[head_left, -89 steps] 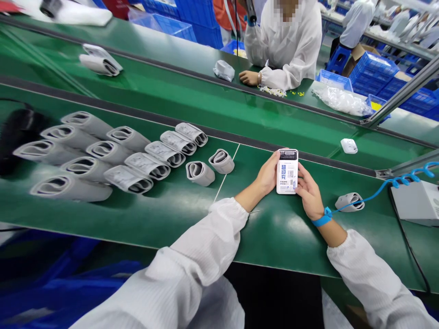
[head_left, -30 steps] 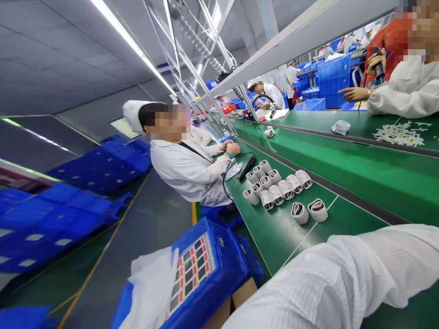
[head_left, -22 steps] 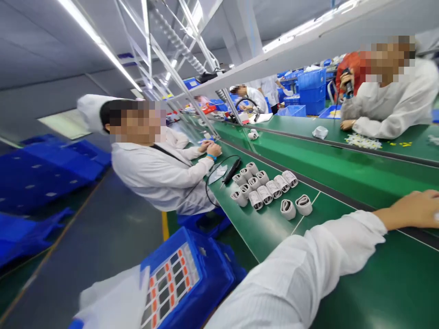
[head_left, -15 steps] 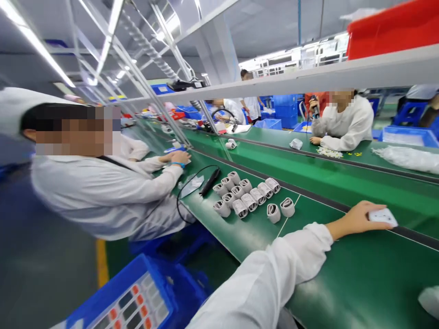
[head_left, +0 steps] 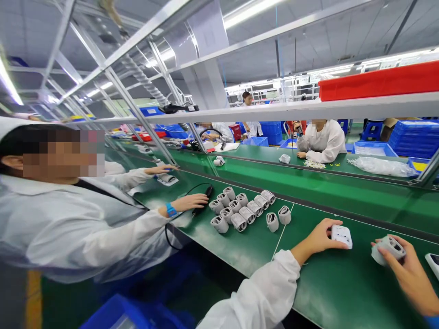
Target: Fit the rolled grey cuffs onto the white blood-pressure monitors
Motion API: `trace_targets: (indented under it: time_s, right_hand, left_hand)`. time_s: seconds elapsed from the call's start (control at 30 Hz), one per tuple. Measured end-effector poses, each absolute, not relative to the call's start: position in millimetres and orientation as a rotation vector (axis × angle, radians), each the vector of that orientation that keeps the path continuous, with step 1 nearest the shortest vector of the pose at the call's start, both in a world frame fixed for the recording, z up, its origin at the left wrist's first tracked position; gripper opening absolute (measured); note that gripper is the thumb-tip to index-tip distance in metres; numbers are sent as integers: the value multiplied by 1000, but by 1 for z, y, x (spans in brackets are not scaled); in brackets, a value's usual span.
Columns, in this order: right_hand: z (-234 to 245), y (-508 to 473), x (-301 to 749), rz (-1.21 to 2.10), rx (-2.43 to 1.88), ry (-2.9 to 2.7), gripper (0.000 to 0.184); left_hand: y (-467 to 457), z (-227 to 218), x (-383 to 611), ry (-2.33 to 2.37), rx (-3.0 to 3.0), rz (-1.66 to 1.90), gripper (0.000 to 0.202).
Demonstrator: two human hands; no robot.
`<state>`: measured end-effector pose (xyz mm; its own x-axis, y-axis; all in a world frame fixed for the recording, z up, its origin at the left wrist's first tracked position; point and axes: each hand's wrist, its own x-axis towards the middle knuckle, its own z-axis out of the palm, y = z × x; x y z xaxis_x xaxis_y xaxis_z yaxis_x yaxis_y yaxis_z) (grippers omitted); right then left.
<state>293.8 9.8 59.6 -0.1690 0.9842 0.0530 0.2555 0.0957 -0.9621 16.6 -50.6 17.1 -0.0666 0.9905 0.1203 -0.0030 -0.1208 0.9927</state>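
Observation:
My left hand (head_left: 320, 237) pinches a small white plastic housing (head_left: 342, 235) by its edge above the green bench, with small dark marks on its face. Further right, my right hand (head_left: 406, 269) grips a rolled grey fabric cuff (head_left: 389, 249), its coiled opening turned upward. Beside that hand, at the right edge, lies a white device with a dark screen (head_left: 434, 262), partly out of view. Left of my left hand stand two loose rolled cuffs (head_left: 272, 222), and beyond them several more rolled cuffs (head_left: 239, 221) in close rows.
A co-worker in white sits at the left, one hand (head_left: 194, 201) on a black corded tool (head_left: 205, 196). A raised belt edge (head_left: 308, 208) runs along the bench. Overhead is a metal shelf (head_left: 274, 111) with a red bin (head_left: 377, 82). Another person sits across the line.
My right hand has come into view with a rolled cuff. The view has turned rightward, and my left hand still holds the white housing. The co-worker's hands have spread apart, one reaching the black tool.

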Motion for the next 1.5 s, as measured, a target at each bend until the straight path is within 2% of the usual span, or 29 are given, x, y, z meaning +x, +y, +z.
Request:
trace_targets:
  time_s: [0.17,0.33,0.57,1.07,1.3,1.5]
  right_hand:
    - [62,12,232,1680,-1019,-1420,81]
    - [43,5,210,1971,-881,-1341,80]
    - [36,6,219,2171,-704,-1219,66]
    - [38,3,222,2039,-731,-1349,63]
    - [37,4,223,2063,-707,-1390,64]
    - [33,2,219,1942,-714,-1430,64]
  left_hand:
    - [-48,18,5,1108,1181,1387,117]
    - [-43,19,6,1090,1034,1613,93]
    - [-50,29,32,957,544,1742,86]
    - [-71,46,38,938,758,1619,82]
    - [-70,43,37,946,769,1579,88]
    - [-74,34,37,986,891,1536,93]
